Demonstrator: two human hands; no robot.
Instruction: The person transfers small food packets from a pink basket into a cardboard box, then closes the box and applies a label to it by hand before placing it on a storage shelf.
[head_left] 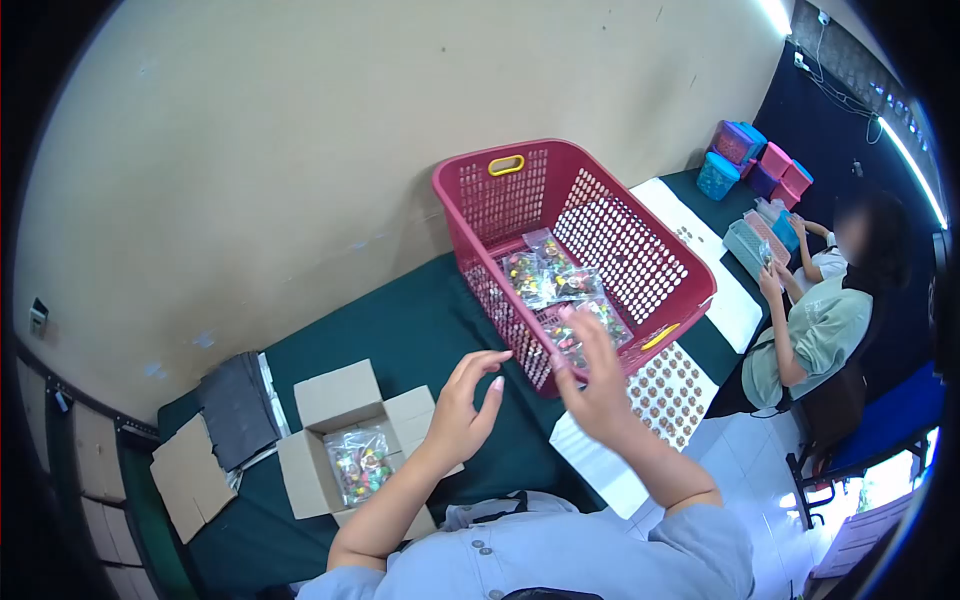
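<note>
My left hand [468, 408] is raised over the green-covered table, thumb and fingers apart, with nothing in it. My right hand [597, 385] is at the near rim of the maroon laundry basket [466, 212], fingers spread and no object between them. Inside the basket lie several clear plastic bags [545, 272] filled with small colourful pieces. To the left of my left hand stands an open cardboard box [302, 468] with its flaps folded out. Another clear bag of colourful pieces [360, 466] rests in the box.
Flattened cardboard [192, 478] and dark sheets [236, 410] lie at the table's left. Below the basket, a white sheet carries rows of small brown pieces [668, 397]. A co-worker in a light green top [820, 325] sits at the right, near stacked colourful containers [735, 150].
</note>
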